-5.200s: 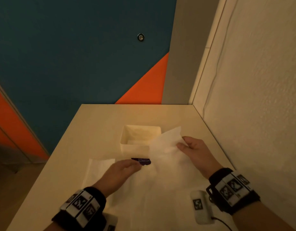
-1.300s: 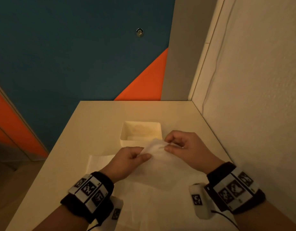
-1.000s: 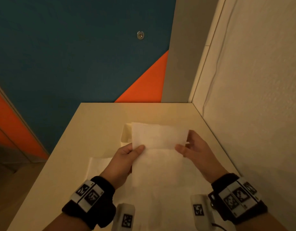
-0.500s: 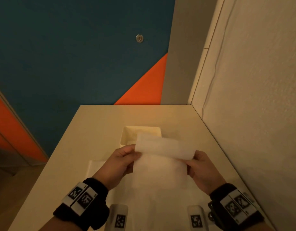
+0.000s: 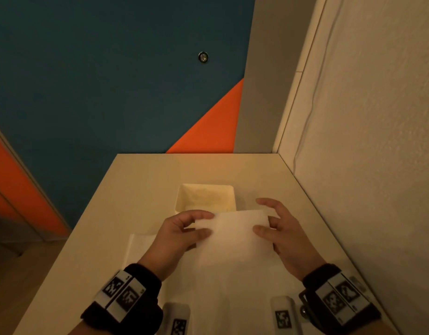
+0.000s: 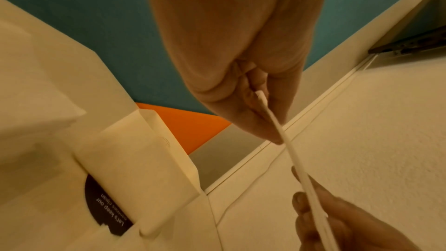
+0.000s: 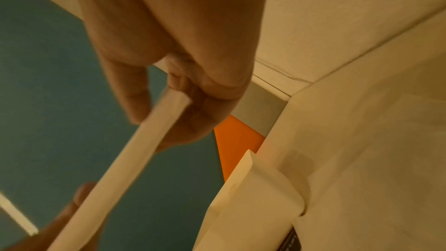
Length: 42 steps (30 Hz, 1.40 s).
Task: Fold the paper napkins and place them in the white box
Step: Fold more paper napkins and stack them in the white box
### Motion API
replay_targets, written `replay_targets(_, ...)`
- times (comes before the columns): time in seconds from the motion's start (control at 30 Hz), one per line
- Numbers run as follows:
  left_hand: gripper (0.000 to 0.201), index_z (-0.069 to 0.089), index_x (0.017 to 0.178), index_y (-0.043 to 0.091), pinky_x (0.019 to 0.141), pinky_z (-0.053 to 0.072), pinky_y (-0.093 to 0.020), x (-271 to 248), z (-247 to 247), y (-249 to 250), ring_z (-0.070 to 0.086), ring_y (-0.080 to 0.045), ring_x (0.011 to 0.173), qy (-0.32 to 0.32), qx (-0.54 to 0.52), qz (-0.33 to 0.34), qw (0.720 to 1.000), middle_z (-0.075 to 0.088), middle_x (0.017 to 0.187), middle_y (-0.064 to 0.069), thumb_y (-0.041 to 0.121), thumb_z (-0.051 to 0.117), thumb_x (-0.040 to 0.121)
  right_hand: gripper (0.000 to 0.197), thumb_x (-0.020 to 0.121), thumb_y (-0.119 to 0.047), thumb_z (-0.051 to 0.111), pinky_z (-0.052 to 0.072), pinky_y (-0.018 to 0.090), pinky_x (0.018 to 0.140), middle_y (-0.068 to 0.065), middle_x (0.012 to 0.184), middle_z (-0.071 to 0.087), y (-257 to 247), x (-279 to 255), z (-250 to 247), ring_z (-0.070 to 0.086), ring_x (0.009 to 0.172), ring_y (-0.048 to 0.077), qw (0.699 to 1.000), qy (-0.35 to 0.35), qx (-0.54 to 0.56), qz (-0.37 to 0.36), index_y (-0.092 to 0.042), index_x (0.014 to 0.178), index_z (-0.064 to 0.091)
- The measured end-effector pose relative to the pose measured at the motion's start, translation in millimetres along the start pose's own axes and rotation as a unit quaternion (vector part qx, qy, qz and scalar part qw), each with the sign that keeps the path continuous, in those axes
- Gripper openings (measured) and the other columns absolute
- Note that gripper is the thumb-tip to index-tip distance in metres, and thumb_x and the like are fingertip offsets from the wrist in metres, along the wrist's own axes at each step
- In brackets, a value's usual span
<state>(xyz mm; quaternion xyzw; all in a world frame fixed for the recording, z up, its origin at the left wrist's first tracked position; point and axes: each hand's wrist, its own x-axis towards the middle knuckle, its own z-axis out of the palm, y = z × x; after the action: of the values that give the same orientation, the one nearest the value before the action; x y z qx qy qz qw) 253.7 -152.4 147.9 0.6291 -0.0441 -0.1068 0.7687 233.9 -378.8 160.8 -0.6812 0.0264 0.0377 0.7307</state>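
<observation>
Holding folded paper napkin (image 5: 232, 235) pinched between left hand (image 5: 182, 234) and right hand (image 5: 281, 232), white box (image 5: 205, 198) at 12 o'clock awaiting it; unfolded napkins (image 5: 145, 245) remaining beneath.

From my left wrist camera, my left hand (image 6: 241, 75) pinches a folded napkin (image 6: 284, 136), seen edge-on and running toward five o'clock, where my right hand (image 6: 337, 222) grips its other end. At eight o'clock the white box (image 6: 144, 159) sits on the table (image 6: 55, 75) with a dark printed label (image 6: 106, 209) against its near wall.
</observation>
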Motion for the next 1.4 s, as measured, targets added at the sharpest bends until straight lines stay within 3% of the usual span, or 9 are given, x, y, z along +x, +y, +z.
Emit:
replay_targets(0.17, 0.036, 0.077, 0.094, 0.023, 0.074, 0.055, -0.031, -3.6, -6.2, 15.8, 0.065, -0.017, 0.088, -0.127, 0.038, -0.038, 0.99, 0.07, 0.1, 0.0, 0.036, 0.071, 0.061, 0.039, 0.085, 0.005, 0.061, 0.054, 0.035, 0.064, 0.011, 0.092, 0.073, -11.4, 1.5, -1.7, 0.068, 0.08, 0.026, 0.995, -0.013, -0.098, -0.032, -0.023, 0.112, 0.055)
replay_targets(0.33, 0.029, 0.074, 0.101, 0.028, 0.08, 0.052, -0.028, 2.5, -12.6, 40.8, 0.066, -0.016, 0.092, -0.225, 0.19, -0.035, 0.955, 0.072, 0.104, 0.0, 0.029, 0.071, 0.072, 0.057, 0.085, 0.007, 0.061, 0.054, 0.028, 0.067, 0.003, 0.084, 0.073, -30.1, 4.3, 2.9, 0.07, 0.078, 0.018, 0.968, -0.125, -0.207, -0.064, -0.031, 0.124, 0.043)
replay_targets(0.47, 0.026, 0.072, 0.104, 0.029, 0.08, 0.051, -0.026, 7.4, -8.4, 38.2, 0.057, -0.015, 0.081, -0.265, 0.231, -0.027, 0.936, 0.068, 0.093, -0.01, 0.018, 0.069, 0.081, 0.058, 0.084, -0.001, 0.065, 0.054, 0.04, 0.077, 0.016, 0.086, 0.068, -36.3, 12.9, 13.5, 0.066, 0.084, 0.03, 0.935, -0.179, -0.285, -0.111, -0.038, 0.123, 0.043)
replay_targets(0.53, 0.03, 0.071, 0.107, 0.032, 0.084, 0.051, -0.04, 9.0, -5.6, 28.3, 0.051, -0.018, 0.083, -0.273, 0.264, -0.016, 0.925, 0.062, 0.096, -0.013, 0.03, 0.073, 0.077, 0.057, 0.083, -0.003, 0.065, 0.052, 0.035, 0.07, 0.006, 0.074, 0.065, -34.3, 18.1, 19.5, 0.061, 0.071, 0.024, 0.928, -0.185, -0.299, -0.124, -0.037, 0.124, 0.043)
replay_targets(0.63, 0.028, 0.074, 0.1, 0.03, 0.082, 0.052, -0.028, 6.1, -2.6, 15.7, 0.062, -0.014, 0.082, -0.194, 0.246, -0.003, 0.95, 0.071, 0.1, -0.001, 0.011, 0.072, 0.08, 0.053, 0.085, -0.005, 0.066, 0.046, 0.023, 0.064, -0.005, 0.066, 0.06, -25.8, 25.0, 24.7, 0.054, 0.063, 0.011, 0.938, -0.168, -0.28, -0.119, -0.031, 0.125, 0.044)
replay_targets(0.8, 0.034, 0.077, 0.09, 0.022, 0.078, 0.058, -0.034, -5.7, -23.1, -2.0, 0.069, -0.02, 0.09, -0.014, 0.129, -0.048, 0.99, 0.07, 0.108, -0.001, -0.007, 0.064, 0.08, 0.036, 0.092, -0.03, 0.059, 0.042, 0.015, 0.074, -0.009, 0.099, 0.054, 8.1, 35.2, 16.8, 0.054, 0.091, 0.01, 0.951, -0.104, -0.29, -0.028, -0.028, 0.127, 0.048)
replay_targets(1.0, 0.03, 0.072, 0.098, 0.017, 0.07, 0.053, -0.031, -22.0, -76.7, -23.8, 0.061, -0.017, 0.093, 0.098, 0.193, -0.087, 0.972, 0.06, 0.115, 0.002, -0.006, 0.064, 0.081, 0.069, 0.078, -0.032, 0.075, 0.034, 0.033, 0.107, -0.007, 0.14, 0.041, 79.1, 39.6, -13.8, 0.04, 0.127, 0.015, 0.824, -0.168, -0.529, 0.115, -0.029, 0.138, 0.04)
replay_targets(1.13, 0.032, 0.071, 0.093, 0.02, 0.08, 0.054, -0.041, -27.4, -105.4, -39.0, 0.06, -0.029, 0.093, 0.137, 0.236, -0.134, 0.953, 0.06, 0.113, -0.009, -0.008, 0.065, 0.079, 0.093, 0.072, -0.034, 0.079, 0.025, 0.042, 0.112, -0.009, 0.152, 0.023, 104.3, 31.4, -14.0, 0.026, 0.137, 0.019, 0.742, -0.201, -0.625, 0.133, -0.031, 0.147, 0.024)
replay_targets(1.4, 0.042, 0.062, 0.101, 0.029, 0.082, 0.044, -0.034, -27.2, -117.2, -51.7, 0.053, -0.028, 0.097, 0.147, 0.362, -0.14, 0.91, 0.058, 0.118, -0.011, -0.005, 0.068, 0.076, 0.096, 0.068, -0.041, 0.08, 0.027, 0.045, 0.109, -0.008, 0.146, 0.026, 113.1, 30.4, -11.5, 0.027, 0.135, 0.021, 0.701, -0.183, -0.683, 0.092, -0.031, 0.145, 0.025)
